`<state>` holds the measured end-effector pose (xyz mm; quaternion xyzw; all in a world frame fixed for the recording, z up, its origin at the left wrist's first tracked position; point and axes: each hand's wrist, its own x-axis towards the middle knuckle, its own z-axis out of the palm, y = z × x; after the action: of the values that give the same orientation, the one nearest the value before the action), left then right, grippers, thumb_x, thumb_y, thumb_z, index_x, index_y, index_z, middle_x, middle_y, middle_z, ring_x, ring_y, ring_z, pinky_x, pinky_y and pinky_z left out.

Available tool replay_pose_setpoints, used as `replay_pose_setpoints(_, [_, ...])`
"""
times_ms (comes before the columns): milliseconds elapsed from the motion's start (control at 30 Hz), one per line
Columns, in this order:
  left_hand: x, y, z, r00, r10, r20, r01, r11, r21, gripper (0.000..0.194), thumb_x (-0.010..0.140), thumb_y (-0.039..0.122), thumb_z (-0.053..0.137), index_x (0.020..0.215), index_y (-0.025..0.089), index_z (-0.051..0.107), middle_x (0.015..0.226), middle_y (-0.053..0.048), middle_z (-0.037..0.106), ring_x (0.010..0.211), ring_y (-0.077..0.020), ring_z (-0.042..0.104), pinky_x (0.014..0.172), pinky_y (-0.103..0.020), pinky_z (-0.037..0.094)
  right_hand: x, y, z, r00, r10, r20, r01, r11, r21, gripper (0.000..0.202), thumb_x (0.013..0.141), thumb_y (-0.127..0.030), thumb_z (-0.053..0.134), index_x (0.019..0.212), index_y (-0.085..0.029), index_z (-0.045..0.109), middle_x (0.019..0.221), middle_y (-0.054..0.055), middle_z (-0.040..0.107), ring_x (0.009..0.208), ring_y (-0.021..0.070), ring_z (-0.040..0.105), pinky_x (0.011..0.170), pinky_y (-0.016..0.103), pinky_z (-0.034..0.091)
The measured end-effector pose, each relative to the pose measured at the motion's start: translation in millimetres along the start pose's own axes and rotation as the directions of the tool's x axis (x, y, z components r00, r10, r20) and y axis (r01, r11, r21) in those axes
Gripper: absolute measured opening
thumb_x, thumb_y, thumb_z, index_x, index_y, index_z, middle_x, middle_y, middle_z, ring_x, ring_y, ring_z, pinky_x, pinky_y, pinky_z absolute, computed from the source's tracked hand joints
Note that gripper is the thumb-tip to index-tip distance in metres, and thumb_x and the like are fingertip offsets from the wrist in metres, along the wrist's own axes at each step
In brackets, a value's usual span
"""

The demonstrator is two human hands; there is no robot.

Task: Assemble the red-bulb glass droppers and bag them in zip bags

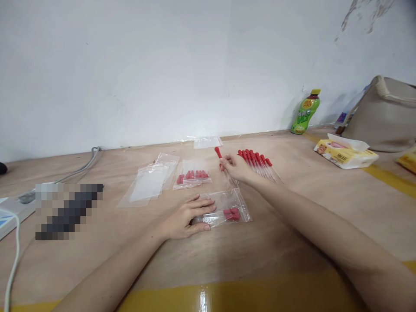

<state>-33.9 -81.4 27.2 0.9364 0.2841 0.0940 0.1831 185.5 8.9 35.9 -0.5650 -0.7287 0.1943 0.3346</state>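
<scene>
My left hand (191, 214) lies with fingers spread on a clear zip bag (217, 201), pressing its left part to the table. Inside that bag are red-bulbed droppers (231, 214); their clear stems are hard to make out. My right hand (234, 167) pinches a dropper with a red rubber bulb (217, 151), and another red bulb shows just below its fingertips. Right beside that hand, several droppers (255, 158) lie in a row with bulbs toward the wall. Filled zip bags (197, 174) with red bulbs showing lie beyond my left hand.
Flat zip bags (147, 184) overlap on the left, and another bag (208, 142) lies by the wall. A power strip (16, 216) with cables stands at far left, near a blurred dark object (71, 212). At right are a green bottle (305, 112), tissue pack (346, 154) and beige bag (383, 117).
</scene>
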Motion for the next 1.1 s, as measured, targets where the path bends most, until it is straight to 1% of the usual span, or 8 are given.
replay_pose_setpoints(100, [-0.2, -2.1, 1.0, 1.0, 0.009, -0.01, -0.009, 1.0, -0.016, 0.051, 0.082, 0.042, 0.05, 0.129, 0.028, 0.038, 0.134, -0.004, 0.04, 0.125, -0.0211, 0.035, 0.107, -0.045, 0.019, -31.5, 23.1, -18.3, 0.991, 0.029, -0.132, 0.039, 0.873, 0.486, 0.038, 0.077, -0.039, 0.052, 0.104, -0.016, 0.039, 0.068, -0.001, 0.057, 0.065, 0.0123, 0.057, 0.06, 0.024, 0.044])
replay_pose_setpoints(200, [-0.2, -4.0, 1.6, 1.0, 0.014, -0.01, -0.014, 1.0, -0.019, 0.051, 0.082, 0.041, 0.051, 0.13, 0.029, 0.037, 0.134, -0.004, 0.04, 0.125, -0.0204, 0.035, 0.107, -0.045, 0.018, -63.1, 43.2, -27.0, 0.973, 0.21, -0.092, -0.103, 0.761, 0.64, 0.066, 0.067, -0.042, 0.062, 0.117, -0.018, 0.026, 0.061, -0.007, 0.05, 0.044, 0.0082, 0.046, 0.044, 0.022, 0.039])
replay_pose_setpoints(333, [0.1, -3.4, 1.2, 1.0, 0.015, -0.015, -0.015, 1.0, -0.006, 0.051, 0.082, 0.041, 0.051, 0.13, 0.029, 0.037, 0.134, -0.004, 0.041, 0.125, -0.0198, 0.036, 0.107, -0.045, 0.018, -84.9, 51.1, -23.9, 0.954, 0.292, -0.073, -0.149, 0.669, 0.728, 0.082, 0.063, -0.04, 0.065, 0.124, -0.021, 0.014, 0.062, -0.008, 0.049, 0.044, 0.0096, 0.05, 0.041, 0.023, 0.042])
replay_pose_setpoints(467, [-0.5, -2.5, 0.9, 1.0, 0.014, -0.013, -0.013, 1.0, 0.009, 0.051, 0.082, 0.041, 0.05, 0.13, 0.029, 0.037, 0.134, -0.003, 0.04, 0.125, -0.0207, 0.035, 0.106, -0.045, 0.019, -86.9, 42.8, -14.3, 0.953, 0.295, -0.068, -0.142, 0.632, 0.762, 0.072, 0.063, -0.041, 0.065, 0.116, -0.023, 0.021, 0.066, -0.006, 0.052, 0.052, 0.0128, 0.057, 0.052, 0.029, 0.051])
replay_pose_setpoints(633, [-1.9, -3.1, 1.0, 1.0, 0.013, -0.014, -0.013, 1.0, 0.02, 0.058, 0.083, 0.042, 0.049, 0.135, 0.03, 0.026, 0.137, -0.002, 0.036, 0.127, -0.021, 0.031, 0.107, -0.045, 0.019, -92.3, 40.8, -11.6, 0.956, 0.281, 0.088, -0.231, 0.533, 0.814, 0.038, 0.072, -0.047, 0.054, 0.096, -0.023, 0.036, 0.075, -0.001, 0.055, 0.065, 0.0143, 0.062, 0.065, 0.034, 0.052])
replay_pose_setpoints(700, [-2.2, -3.0, 0.8, 1.0, 0.01, -0.018, -0.009, 1.0, 0.012, 0.059, 0.083, 0.042, 0.049, 0.135, 0.031, 0.024, 0.138, -0.001, 0.036, 0.127, -0.0213, 0.03, 0.107, -0.045, 0.019, -95.3, 45.1, -18.2, 0.96, 0.234, 0.152, -0.263, 0.572, 0.777, 0.034, 0.071, -0.046, 0.055, 0.092, -0.021, 0.044, 0.08, 0.002, 0.057, 0.069, 0.014, 0.062, 0.068, 0.033, 0.051])
replay_pose_setpoints(867, [-1.9, -3.1, 0.8, 1.0, 0.006, -0.022, -0.006, 1.0, 0.005, 0.06, 0.083, 0.041, 0.05, 0.136, 0.03, 0.024, 0.137, -0.002, 0.036, 0.127, -0.0222, 0.031, 0.107, -0.045, 0.02, -93.0, 60.7, -44.2, 0.957, 0.068, 0.28, -0.216, 0.813, 0.541, 0.033, 0.067, -0.041, 0.062, 0.088, -0.017, 0.058, 0.081, 0.003, 0.062, 0.074, 0.0139, 0.057, 0.067, 0.03, 0.046])
replay_pose_setpoints(1100, [-1.9, -2.2, 0.2, 0.999, 0.015, -0.032, -0.015, 1.0, -0.008, 0.059, 0.083, 0.04, 0.05, 0.135, 0.03, 0.024, 0.137, -0.002, 0.037, 0.127, -0.0224, 0.031, 0.106, -0.046, 0.021, -89.8, 62.9, -50.3, 0.972, 0.052, 0.231, -0.165, 0.849, 0.502, 0.032, 0.066, -0.038, 0.064, 0.088, -0.017, 0.056, 0.078, 0.001, 0.06, 0.067, 0.0113, 0.054, 0.063, 0.026, 0.043])
